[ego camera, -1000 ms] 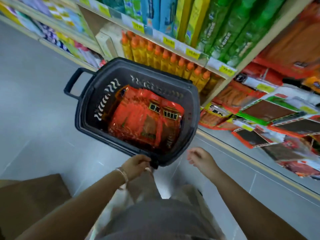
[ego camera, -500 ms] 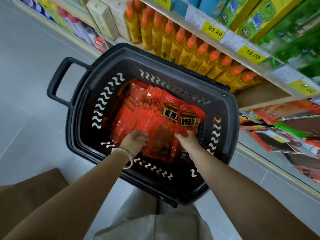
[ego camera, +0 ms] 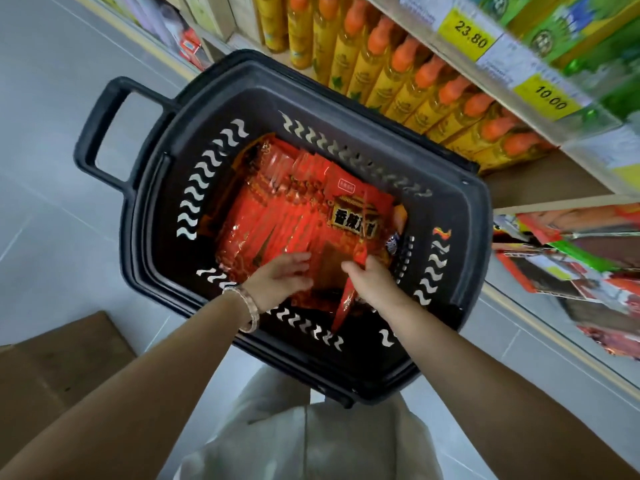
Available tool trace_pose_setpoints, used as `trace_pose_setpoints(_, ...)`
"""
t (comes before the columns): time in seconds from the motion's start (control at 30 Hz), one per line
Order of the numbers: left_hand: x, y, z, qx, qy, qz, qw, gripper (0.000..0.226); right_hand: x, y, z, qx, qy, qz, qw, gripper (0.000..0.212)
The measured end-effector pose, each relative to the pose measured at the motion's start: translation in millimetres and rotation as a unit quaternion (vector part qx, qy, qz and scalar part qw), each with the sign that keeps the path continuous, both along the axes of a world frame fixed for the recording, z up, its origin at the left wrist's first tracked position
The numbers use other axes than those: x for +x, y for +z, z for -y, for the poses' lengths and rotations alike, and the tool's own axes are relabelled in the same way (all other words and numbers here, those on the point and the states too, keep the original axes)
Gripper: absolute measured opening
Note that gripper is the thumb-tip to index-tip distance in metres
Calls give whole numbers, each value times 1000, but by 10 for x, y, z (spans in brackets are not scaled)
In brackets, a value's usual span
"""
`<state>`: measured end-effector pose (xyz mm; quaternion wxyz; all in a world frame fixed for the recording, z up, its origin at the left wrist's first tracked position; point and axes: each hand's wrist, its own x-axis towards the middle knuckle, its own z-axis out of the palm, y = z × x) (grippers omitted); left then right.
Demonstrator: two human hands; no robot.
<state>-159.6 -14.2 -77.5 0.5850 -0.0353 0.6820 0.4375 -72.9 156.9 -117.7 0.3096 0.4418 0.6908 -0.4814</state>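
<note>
- Basket (ego camera: 346,105): black, stood beside the shelf (ego camera: 540,181); its floor is covered with red snack packets (ego camera: 277,216).
- Left hand (ego camera: 280,278): fingers apart and straight, laid flat on the pile.
- Right hand (ego camera: 372,282): pinched on a single packet (ego camera: 346,299), which is held edge-up at the basket's near end.
- Progress: judged early; one packet is lifted, the bulk is left inside.
</note>
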Motion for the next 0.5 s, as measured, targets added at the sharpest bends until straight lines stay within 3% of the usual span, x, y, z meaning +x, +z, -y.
trace_pose_setpoints(0.1, -6, 21, 6, 23, -66, 5, 998, 83, -201, 188, 228, -61, -29, -36, 997, 47)
trace_pose_setpoints(0.17, -10, 5, 28, -4, -99, -27, 995, 86, -375, 273, 355, -111, -45, -44, 992, 59)
trace_pose_setpoints(0.3, -51, -51, 96, -67, 31, -78, 994, 41, -632, 324, 418, -203, -41, -45, 977, 58)
trace_pose_setpoints(0.4, -154, -91, 245, -117, 74, -72, 988, 35, -518, 83, 173, -83, -74, -60, 992, 49)
trace_pose_setpoints(0.5, -276, -167, 363, -137, 116, 1, 984, 57, -252, -306, -189, 44, -191, -32, 980, 29)
